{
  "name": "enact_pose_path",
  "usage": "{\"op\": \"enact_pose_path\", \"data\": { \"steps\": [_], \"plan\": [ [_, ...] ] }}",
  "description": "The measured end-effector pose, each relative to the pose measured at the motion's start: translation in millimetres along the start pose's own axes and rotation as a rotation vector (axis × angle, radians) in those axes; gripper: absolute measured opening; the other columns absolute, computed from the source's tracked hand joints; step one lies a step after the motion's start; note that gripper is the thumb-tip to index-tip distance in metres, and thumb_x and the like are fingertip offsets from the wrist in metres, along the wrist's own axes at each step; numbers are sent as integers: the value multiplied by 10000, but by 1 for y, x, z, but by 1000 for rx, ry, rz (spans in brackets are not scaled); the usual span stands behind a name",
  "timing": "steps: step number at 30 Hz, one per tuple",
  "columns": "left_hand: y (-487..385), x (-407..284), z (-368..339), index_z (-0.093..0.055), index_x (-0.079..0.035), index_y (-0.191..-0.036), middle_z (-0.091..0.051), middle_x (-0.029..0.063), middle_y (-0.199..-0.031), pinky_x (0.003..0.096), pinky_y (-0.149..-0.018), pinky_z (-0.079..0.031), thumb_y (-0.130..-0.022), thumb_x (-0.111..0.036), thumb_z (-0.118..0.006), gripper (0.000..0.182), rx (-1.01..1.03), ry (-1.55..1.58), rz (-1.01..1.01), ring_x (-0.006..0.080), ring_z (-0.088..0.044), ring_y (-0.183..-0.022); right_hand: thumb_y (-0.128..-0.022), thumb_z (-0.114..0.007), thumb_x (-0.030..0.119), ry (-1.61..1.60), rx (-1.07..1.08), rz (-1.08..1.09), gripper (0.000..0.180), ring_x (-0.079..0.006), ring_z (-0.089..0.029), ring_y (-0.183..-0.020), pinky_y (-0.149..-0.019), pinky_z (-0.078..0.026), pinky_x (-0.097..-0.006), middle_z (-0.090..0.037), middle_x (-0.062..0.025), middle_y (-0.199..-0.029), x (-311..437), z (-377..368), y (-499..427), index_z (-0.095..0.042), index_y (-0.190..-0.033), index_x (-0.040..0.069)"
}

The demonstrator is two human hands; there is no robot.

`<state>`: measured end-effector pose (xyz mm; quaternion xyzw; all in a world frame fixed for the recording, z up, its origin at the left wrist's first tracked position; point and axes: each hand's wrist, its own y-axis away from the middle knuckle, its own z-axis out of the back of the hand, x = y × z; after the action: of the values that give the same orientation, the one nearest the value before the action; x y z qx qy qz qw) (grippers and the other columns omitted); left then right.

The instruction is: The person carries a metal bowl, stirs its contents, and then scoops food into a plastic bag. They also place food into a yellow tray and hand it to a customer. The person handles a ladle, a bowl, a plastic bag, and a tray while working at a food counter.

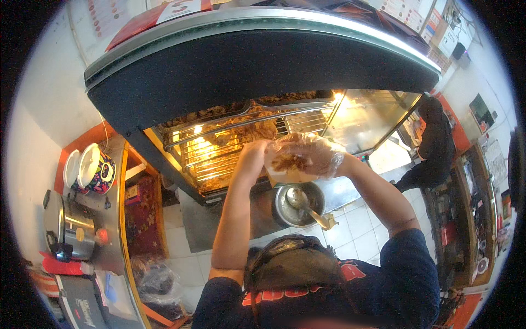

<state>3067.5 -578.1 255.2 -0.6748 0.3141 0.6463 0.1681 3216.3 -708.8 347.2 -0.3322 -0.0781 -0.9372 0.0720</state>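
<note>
Both my hands are raised in front of a lit food warmer cabinet with wire racks [205, 158]. On the racks lie pieces of browned fried food [263, 125]. My left hand [255, 153] grips the left edge of a light-coloured bag or wrapper [283, 174]. My right hand [318, 154], covered by a clear plastic glove, is at the bag's right side, over a browned piece of food [289, 162]; its fingers are partly hidden by the plastic. Below the hands stands a metal pot [281, 211] with a large metal spoon [298, 197] in it.
On the left counter [109, 218] stand a steel electric cooker [78, 228] and a patterned rice cooker [104, 174] with its lid up. Another person in dark clothing [435, 144] is at the right, near a bright tray [390, 156]. Shelves [460, 222] line the right side.
</note>
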Motion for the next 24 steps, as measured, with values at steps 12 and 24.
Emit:
{"op": "enact_pose_path", "data": {
  "steps": [12,24],
  "plan": [
    [39,1,3,-645,86,-1072,-685,217,-1019,374,-850,-556,-844,-176,-400,425,-18,217,38,281,-696,-935,-995,-483,225,521,-436,21,373,-296,-507,-1310,-1118,-395,-445,-555,-114,-1406,-13,54,-23,-578,-1356,206],
    [45,24,11,-640,96,-1023,-688,189,-943,357,-755,-564,-907,-159,-355,399,34,337,-41,253,-693,-836,-928,-594,267,1155,-577,-67,378,-311,-569,-1190,-1079,-364,-483,-632,-176,-1267,-136,99,-122,-617,-1252,74]
  ]
}}
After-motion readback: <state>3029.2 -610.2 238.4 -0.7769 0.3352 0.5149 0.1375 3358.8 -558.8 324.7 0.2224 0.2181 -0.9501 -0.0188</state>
